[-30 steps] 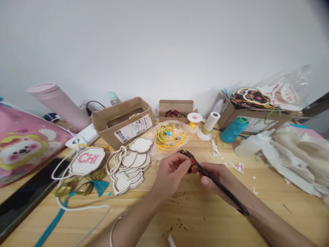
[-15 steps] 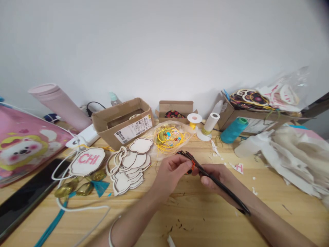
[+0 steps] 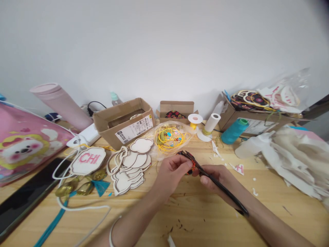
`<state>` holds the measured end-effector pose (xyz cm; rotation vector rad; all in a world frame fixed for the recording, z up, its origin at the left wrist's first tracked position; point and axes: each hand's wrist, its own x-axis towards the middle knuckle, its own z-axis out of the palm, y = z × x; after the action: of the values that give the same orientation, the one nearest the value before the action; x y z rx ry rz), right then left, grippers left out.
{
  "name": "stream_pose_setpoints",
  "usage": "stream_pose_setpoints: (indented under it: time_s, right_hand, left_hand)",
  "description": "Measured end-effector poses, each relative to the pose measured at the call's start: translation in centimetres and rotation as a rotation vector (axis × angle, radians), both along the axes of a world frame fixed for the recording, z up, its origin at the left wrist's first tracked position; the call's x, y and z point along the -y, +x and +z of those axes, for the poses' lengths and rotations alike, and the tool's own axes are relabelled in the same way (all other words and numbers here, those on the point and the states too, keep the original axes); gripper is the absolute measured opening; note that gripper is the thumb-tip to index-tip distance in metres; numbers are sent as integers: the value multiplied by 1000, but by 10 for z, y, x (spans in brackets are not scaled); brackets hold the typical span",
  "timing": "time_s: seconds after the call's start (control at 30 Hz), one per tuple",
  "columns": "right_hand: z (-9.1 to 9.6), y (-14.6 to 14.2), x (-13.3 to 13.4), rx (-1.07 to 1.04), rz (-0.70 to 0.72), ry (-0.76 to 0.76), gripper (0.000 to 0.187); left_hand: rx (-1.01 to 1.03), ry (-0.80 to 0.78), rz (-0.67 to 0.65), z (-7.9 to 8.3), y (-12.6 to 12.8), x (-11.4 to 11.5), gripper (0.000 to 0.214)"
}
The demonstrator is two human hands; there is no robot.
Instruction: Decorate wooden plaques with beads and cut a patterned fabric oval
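My left hand [image 3: 171, 173] is closed, thumb and forefinger pinching a small patterned fabric piece [image 3: 193, 166] in black, red and orange. Most of that piece is hidden by the fingers and the tool. In my right hand [image 3: 215, 176] lies a pair of long black scissors [image 3: 222, 188], seen nearly edge-on. Their tips point up and left, over the patterned piece and close to my left fingertips. The handle end reaches back along my right wrist. Whether the blades are parted is hard to make out.
Pale wooden cutouts [image 3: 128, 171] are piled left of my hands, near a "CHI" plaque [image 3: 88, 161]. Beyond lie a bag of yellow cord [image 3: 171, 139], a cardboard box [image 3: 123, 120], and a teal thread cone [image 3: 234, 131]. Crumpled white wrapping [image 3: 295, 164] sits at right.
Both hands keep nearly the same position on the patterned piece and scissors. The whole view has shifted very slightly; the scissors' handle end sits slightly further left.
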<state>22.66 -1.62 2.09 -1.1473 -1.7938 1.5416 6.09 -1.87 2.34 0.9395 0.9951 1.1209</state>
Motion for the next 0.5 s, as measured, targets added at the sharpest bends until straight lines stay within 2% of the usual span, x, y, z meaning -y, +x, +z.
stream_pose_setpoints:
  time_s: [0.27, 0.4, 0.5]
  right_hand:
    - [6, -1, -2, 23, -48, 18, 58]
    - [10, -1, -4, -22, -166, 3, 57]
    - [13, -3, -4, -95, -297, 6, 51]
  left_hand:
    - [-27, -8, -8, -1, 0, -1, 15]
    - [-93, -14, -19, -2, -1, -1, 15]
    - [-207, 38, -71, -3, -1, -1, 16]
